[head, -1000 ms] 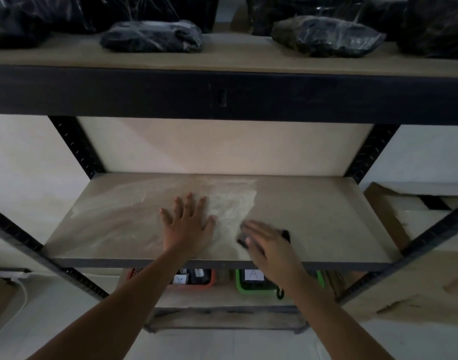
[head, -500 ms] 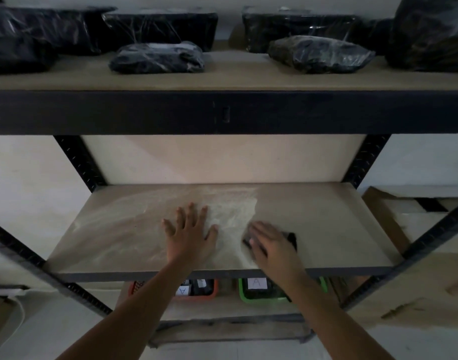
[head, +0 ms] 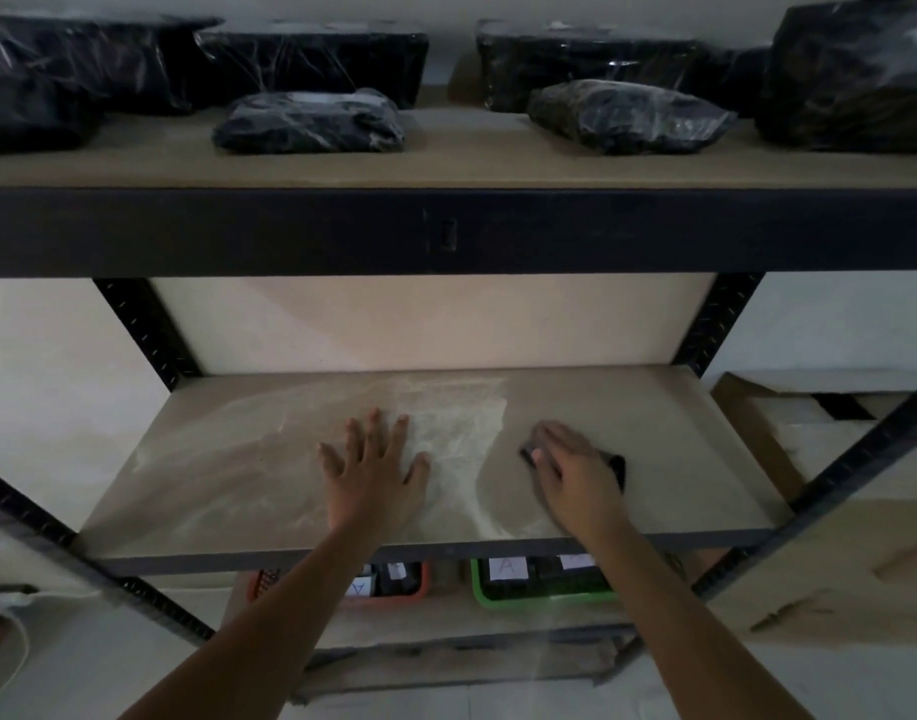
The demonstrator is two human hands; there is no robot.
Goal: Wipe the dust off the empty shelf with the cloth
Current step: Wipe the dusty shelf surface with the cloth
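Note:
The empty middle shelf (head: 654, 433) is a tan board in a black metal rack. Pale dust covers its left and centre, while the right part looks wiped. My left hand (head: 373, 470) lies flat on the board with fingers spread, in the dusty middle. My right hand (head: 576, 470) presses a small dark cloth (head: 616, 467) onto the board right of centre. Only the cloth's edges show around my fingers and palm.
Several black plastic-wrapped bundles (head: 308, 122) sit on the upper shelf. Below the board stand an orange basket (head: 394, 587) and a green basket (head: 539, 582). Black slotted uprights (head: 144, 330) frame the rack. Cardboard (head: 768, 439) leans at the right.
My right hand and the cloth have slid to the right, away from the dust patch, leaving a curved wiped edge. My left hand stays flat. The view has tilted up.

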